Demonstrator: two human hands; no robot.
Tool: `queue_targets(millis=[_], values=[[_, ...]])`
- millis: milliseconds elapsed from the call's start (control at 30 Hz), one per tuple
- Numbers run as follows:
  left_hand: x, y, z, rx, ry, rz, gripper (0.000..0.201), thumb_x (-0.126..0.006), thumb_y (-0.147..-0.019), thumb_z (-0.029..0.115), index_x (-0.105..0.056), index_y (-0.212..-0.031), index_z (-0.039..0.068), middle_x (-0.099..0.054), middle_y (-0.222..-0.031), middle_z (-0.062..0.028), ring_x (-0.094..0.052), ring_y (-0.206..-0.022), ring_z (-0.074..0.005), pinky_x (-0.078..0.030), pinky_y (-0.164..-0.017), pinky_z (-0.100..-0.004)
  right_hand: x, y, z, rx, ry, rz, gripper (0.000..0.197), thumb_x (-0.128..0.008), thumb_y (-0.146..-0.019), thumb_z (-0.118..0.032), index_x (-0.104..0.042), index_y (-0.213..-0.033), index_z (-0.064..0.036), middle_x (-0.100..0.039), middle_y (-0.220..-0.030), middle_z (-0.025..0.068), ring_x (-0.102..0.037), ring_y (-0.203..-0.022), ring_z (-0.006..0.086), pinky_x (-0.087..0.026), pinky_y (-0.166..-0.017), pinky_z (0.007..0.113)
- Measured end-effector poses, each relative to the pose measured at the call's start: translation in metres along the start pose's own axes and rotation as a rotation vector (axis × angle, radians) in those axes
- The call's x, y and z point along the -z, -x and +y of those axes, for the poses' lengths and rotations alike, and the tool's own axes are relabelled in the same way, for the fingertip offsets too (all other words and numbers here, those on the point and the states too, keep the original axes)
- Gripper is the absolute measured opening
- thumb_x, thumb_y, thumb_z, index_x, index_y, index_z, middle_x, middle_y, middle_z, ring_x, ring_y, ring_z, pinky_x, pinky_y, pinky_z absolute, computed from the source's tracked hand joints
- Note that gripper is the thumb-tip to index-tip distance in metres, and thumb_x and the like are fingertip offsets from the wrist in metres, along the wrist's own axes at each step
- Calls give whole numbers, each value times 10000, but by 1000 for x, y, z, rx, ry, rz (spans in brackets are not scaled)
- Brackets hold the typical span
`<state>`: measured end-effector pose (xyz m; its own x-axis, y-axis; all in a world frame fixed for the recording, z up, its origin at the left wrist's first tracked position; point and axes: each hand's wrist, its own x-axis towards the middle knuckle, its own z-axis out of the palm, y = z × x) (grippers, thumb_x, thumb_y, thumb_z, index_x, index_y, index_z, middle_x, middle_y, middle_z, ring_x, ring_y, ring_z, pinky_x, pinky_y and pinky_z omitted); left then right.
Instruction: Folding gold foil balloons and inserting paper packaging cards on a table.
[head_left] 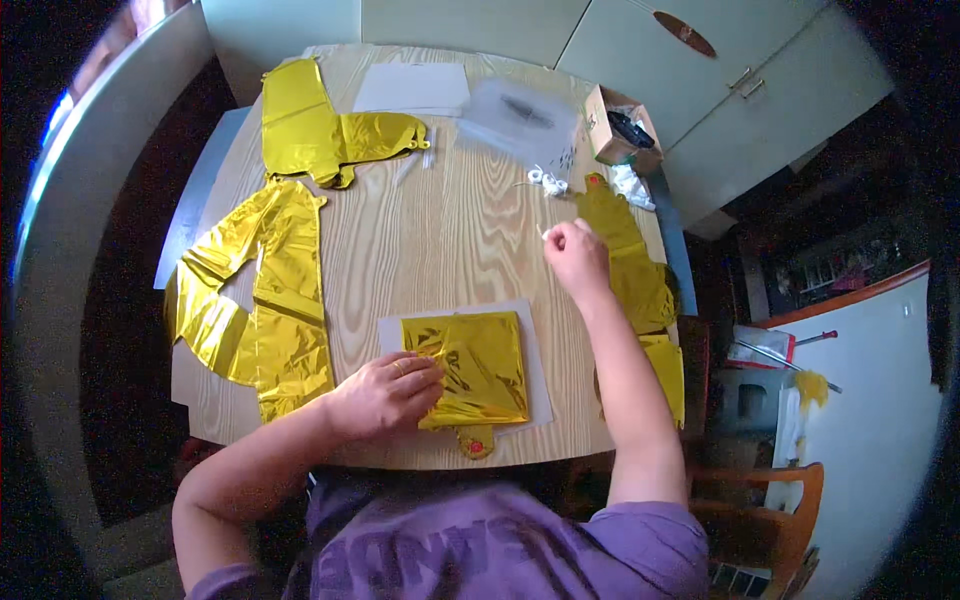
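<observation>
A folded gold foil balloon lies on a white sheet at the table's near edge. Its tab, with a red spot, sticks out toward me. My left hand lies over the balloon's left side, fingers resting on the foil. Farther right, my right hand is raised above the table, its fingers pinched together on a thin white string, of which only a short piece shows. Beyond that hand, small white rolls sit on the wood.
Flat gold foil balloons lie at the left, far left and right of the table. Toward the back are white sheets, clear plastic bags and an open cardboard box. A wooden chair stands at right.
</observation>
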<state>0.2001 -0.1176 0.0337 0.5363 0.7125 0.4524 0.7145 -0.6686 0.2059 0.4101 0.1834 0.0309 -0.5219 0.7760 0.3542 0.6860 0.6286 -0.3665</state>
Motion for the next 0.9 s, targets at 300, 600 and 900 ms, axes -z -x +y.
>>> queue_targets(millis=[300, 600, 900], values=[[3, 1, -14, 88, 239, 32, 345, -689, -769, 124, -635, -1085, -3, -672, -1137, -186, -658, -1064, -352, -537, -938, -434, 105, 126, -57, -102, -451, -244, 45, -705, -799, -31, -662, -814, -32, -597, -776, 26, -542, -653, 80, -438, -572, 231], [22, -18, -15, 389, 413, 30, 371, -662, -782, -7, -652, -1150, 40, -699, -1028, -168, -686, -921, -362, -568, -834, -418, 99, 186, -127, 40, -428, -294, 136, -722, -805, -64, -668, -914, -5, -625, -797, 102, -616, -668, 185, -495, -602, 303], [36, -15, 0, 420, 462, 5, 322, -636, -823, 1, -653, -1143, 29, -696, -1001, -196, -684, -913, -380, -563, -817, -422, 82, 229, -124, 361, -60, -408, 821, -824, -722, -325, -480, -1402, -21, -514, -1405, 176, -473, -1294, 390, -302, -1133, 511]])
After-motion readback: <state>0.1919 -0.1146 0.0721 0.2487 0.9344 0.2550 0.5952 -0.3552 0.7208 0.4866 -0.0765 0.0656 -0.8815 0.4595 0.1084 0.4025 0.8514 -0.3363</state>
